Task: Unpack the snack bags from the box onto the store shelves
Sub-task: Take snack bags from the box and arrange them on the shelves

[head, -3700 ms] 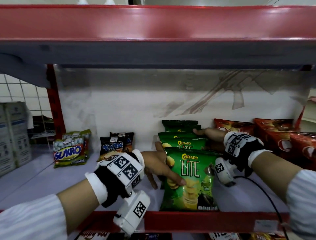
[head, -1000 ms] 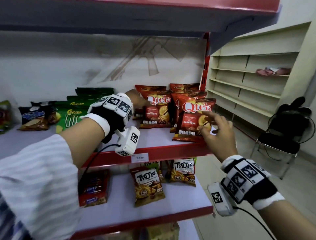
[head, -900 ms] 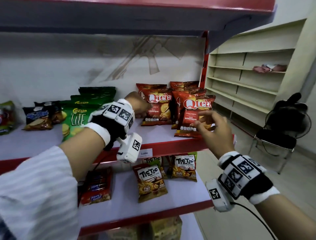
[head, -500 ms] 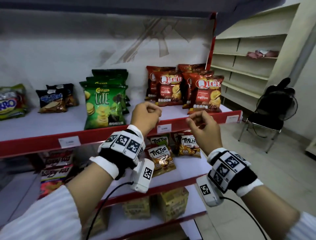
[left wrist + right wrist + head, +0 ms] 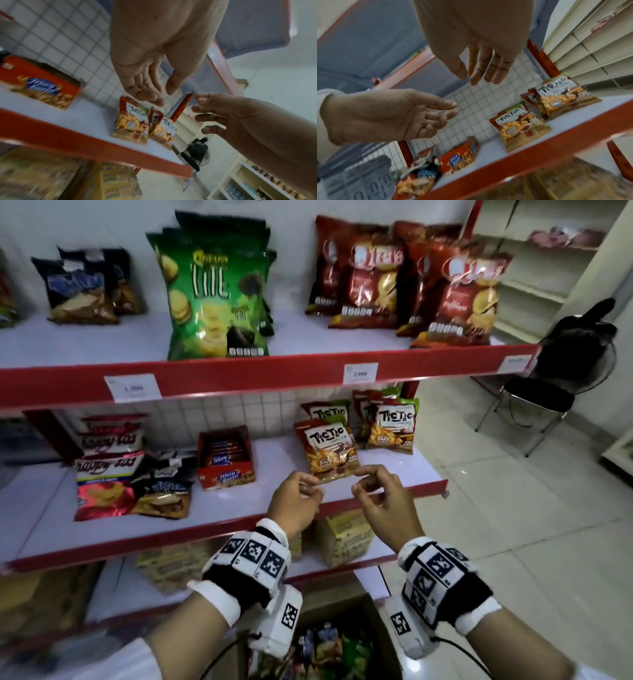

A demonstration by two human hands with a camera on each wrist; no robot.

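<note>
Both hands hang empty in front of the middle shelf [image 5: 239,508]. My left hand [image 5: 313,487] and my right hand [image 5: 363,481] are side by side, fingers loosely curled, holding nothing. The left wrist view shows the left hand [image 5: 163,96] relaxed, and the right wrist view shows the right hand [image 5: 471,79] the same. Just behind them a Tic Tac bag [image 5: 329,453] lies on that shelf. Below my wrists an open cardboard box [image 5: 371,611] holds several mixed snack bags [image 5: 329,648].
The upper shelf [image 5: 274,371] carries a green Chitato Lite bag [image 5: 212,292], red Qtela bags [image 5: 459,292] and dark bags [image 5: 82,289]. A red biscuit carton [image 5: 226,463] and more bags sit on the middle shelf. A black fan on a chair [image 5: 561,364] stands right.
Both hands have left the upper shelf and come down together in front of the middle shelf. My view has tilted down, bringing the box into sight.
</note>
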